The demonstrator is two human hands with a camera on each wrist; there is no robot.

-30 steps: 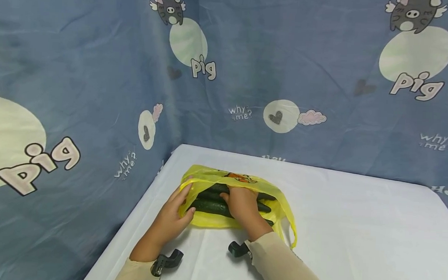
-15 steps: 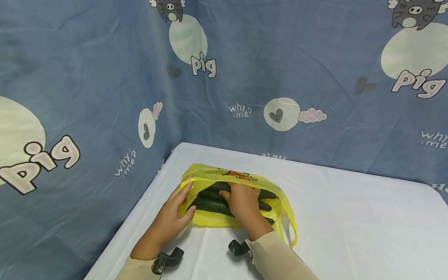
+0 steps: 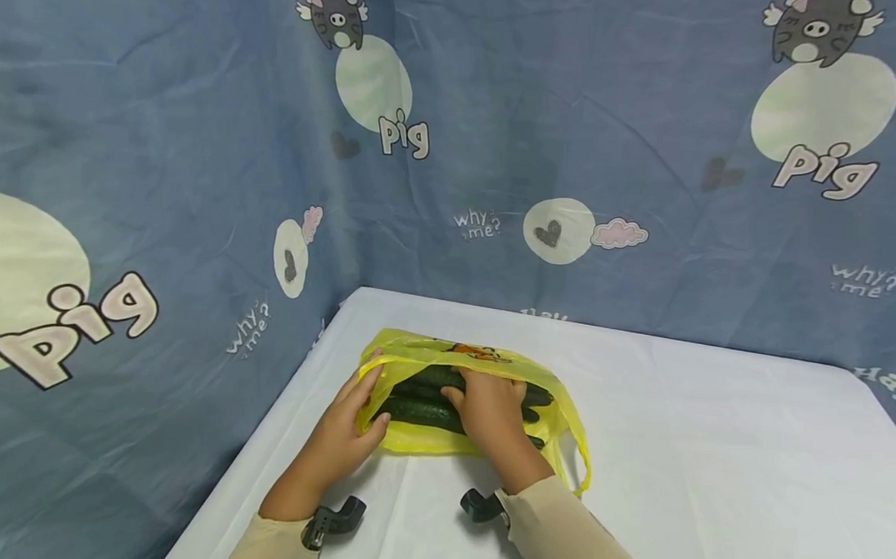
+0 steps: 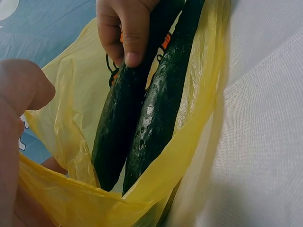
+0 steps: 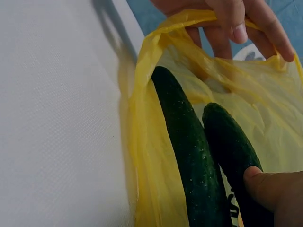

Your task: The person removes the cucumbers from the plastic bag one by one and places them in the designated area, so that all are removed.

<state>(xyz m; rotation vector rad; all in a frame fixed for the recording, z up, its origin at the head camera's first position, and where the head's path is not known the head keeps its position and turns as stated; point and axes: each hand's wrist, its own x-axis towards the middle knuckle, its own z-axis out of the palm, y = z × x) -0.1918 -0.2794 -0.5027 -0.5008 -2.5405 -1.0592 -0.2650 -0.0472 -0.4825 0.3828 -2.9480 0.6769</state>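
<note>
A yellow plastic bag lies on its side, its mouth toward me. Several dark green cucumbers lie lengthwise inside it. My left hand holds the bag's left rim, thumb on the near side and fingers behind the plastic. My right hand reaches into the mouth and grips the far cucumber; its thumb presses on the skin. Beside that one, a second cucumber lies closer to the bag's lower side. The right hand covers the cucumbers' middles in the head view.
The bag rests on a white-covered table. A loose bag handle loops out at the right. Blue printed curtains hang along the table's back and left edges. Dark wrist mounts sit below both hands.
My right hand has shifted slightly to the right along the far cucumber, with its forearm. The left hand and the bag have stayed nearly still.
</note>
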